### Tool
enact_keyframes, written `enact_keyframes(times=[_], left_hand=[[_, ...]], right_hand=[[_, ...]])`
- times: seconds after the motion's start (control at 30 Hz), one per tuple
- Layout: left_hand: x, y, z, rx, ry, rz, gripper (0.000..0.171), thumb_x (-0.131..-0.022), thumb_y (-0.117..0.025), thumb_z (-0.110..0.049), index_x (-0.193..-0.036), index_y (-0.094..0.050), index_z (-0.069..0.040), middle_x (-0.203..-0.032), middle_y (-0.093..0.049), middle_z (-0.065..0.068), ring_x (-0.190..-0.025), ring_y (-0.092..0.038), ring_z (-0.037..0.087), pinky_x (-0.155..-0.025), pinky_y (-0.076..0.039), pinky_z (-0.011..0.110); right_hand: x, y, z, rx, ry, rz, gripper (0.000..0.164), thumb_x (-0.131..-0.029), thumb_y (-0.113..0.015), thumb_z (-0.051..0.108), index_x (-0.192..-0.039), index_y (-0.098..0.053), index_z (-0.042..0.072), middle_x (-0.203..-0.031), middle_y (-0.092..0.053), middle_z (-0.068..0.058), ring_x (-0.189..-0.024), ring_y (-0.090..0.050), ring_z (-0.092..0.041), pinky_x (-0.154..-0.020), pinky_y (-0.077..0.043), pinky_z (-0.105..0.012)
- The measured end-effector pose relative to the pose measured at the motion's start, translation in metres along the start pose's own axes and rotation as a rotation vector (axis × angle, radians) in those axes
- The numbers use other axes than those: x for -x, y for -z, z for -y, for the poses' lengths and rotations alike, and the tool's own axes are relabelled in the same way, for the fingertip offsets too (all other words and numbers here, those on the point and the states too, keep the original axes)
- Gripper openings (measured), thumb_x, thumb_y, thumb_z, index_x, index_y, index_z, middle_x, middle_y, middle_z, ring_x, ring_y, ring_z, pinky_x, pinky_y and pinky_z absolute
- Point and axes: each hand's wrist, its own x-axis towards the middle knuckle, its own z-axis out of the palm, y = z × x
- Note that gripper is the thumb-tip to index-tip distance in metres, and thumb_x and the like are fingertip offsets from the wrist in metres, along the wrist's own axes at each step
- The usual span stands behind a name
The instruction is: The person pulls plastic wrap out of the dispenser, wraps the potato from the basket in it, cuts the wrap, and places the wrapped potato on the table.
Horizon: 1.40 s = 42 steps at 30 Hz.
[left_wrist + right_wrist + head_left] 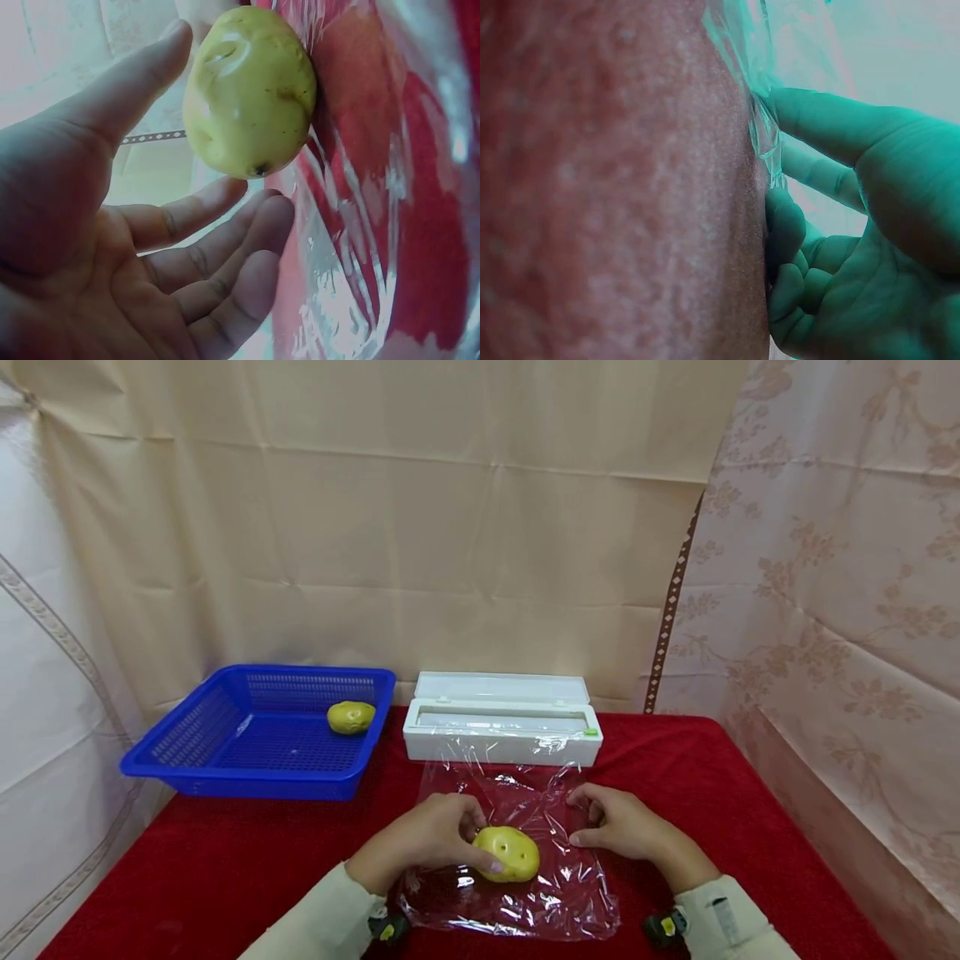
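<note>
A yellow potato (512,853) lies on a crinkled sheet of clear cling film (540,902). My left hand (438,835) is at the potato's left side, its thumb overlapping the potato in the head view. In the left wrist view that hand (150,202) has thumb and fingers spread beside the potato (251,94); contact cannot be told. To the right, my right hand (618,822) is at the film's right edge, thumb and index finger apart. The right wrist view shows its thumb (817,116) touching the film (761,127), with other fingers curled low by the cloth.
A white cling film box (502,747) with its lid (502,687) raised stands behind the film, which runs up to its front. At the back left, a blue basket (255,783) holds another potato (351,717). Red cloth (247,868) covers the table; curtains hang behind.
</note>
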Motion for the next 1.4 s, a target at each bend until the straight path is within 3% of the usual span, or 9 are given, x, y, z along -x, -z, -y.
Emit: enact_keyframes(times=[0.17, 0.33, 0.5, 0.83, 1.13, 1.2, 1.4], left_hand=[[0.005, 0.007, 0.002, -0.024, -0.027, 0.019, 0.056, -0.069, -0.093, -0.054, -0.101, -0.069, -0.015, -0.087, -0.071, -0.007, -0.08, -0.065, 0.006, -0.072, -0.056, 0.03], [0.016, 0.016, 0.014, -0.071, -0.033, 0.026, 0.055, -0.07, -0.089, -0.059, -0.095, -0.068, -0.015, -0.081, -0.068, -0.008, -0.073, -0.061, 0.008, -0.063, -0.053, 0.03], [0.032, 0.02, 0.03, -0.081, -0.074, 0.067, 0.046, -0.071, -0.092, -0.049, -0.088, -0.066, -0.015, -0.073, -0.063, -0.008, -0.065, -0.056, 0.006, -0.058, -0.047, 0.026], [0.05, 0.021, 0.042, -0.144, -0.104, 0.057, 0.048, -0.057, -0.1, -0.038, -0.084, -0.065, -0.022, -0.077, -0.064, -0.01, -0.066, -0.053, 0.004, -0.059, -0.045, 0.026], [0.058, 0.023, 0.04, -0.257, -0.23, 0.024, 0.033, -0.065, -0.095, -0.048, -0.077, -0.069, -0.03, -0.084, -0.055, -0.013, -0.076, -0.049, 0.003, -0.065, -0.042, 0.02], [0.06, 0.023, 0.038, -0.278, -0.26, 0.038, 0.034, -0.065, -0.094, -0.051, -0.076, -0.069, -0.032, -0.084, -0.055, -0.016, -0.081, -0.053, 0.002, -0.07, -0.045, 0.02], [0.065, 0.019, 0.031, -0.323, -0.352, 0.133, 0.035, -0.062, -0.097, -0.044, -0.076, -0.068, -0.031, -0.078, -0.057, -0.021, -0.076, -0.056, -0.003, -0.064, -0.046, 0.016]], right_hand=[[0.001, 0.001, -0.001, 0.004, 0.026, 0.029, 0.046, -0.085, -0.086, 0.032, -0.121, -0.065, 0.013, -0.081, -0.061, 0.001, -0.07, -0.056, -0.012, -0.061, -0.047, -0.027], [0.004, 0.0, -0.001, 0.009, 0.055, 0.036, 0.043, -0.089, -0.082, 0.033, -0.122, -0.064, 0.013, -0.083, -0.062, 0.002, -0.072, -0.058, -0.011, -0.063, -0.049, -0.027], [0.008, 0.003, 0.0, -0.01, 0.049, 0.044, 0.043, -0.09, -0.081, 0.033, -0.125, -0.063, 0.014, -0.082, -0.064, 0.003, -0.073, -0.061, -0.011, -0.065, -0.05, -0.027], [0.011, 0.013, 0.002, 0.003, 0.052, 0.053, 0.046, -0.091, -0.08, 0.03, -0.131, -0.062, 0.016, -0.085, -0.065, 0.003, -0.075, -0.064, -0.011, -0.067, -0.052, -0.026], [0.025, 0.008, 0.022, 0.094, 0.169, 0.018, 0.024, -0.088, -0.083, 0.028, -0.108, -0.072, 0.023, -0.09, -0.06, 0.006, -0.078, -0.057, -0.006, -0.069, -0.05, -0.025], [0.031, 0.006, 0.029, 0.116, 0.187, 0.016, 0.022, -0.086, -0.085, 0.029, -0.104, -0.073, 0.027, -0.092, -0.057, 0.006, -0.079, -0.056, -0.007, -0.07, -0.05, -0.024], [0.052, 0.0, 0.043, 0.202, 0.241, 0.008, 0.027, -0.08, -0.089, 0.039, -0.101, -0.073, 0.034, -0.101, -0.049, 0.01, -0.08, -0.052, -0.006, -0.068, -0.046, -0.02]])
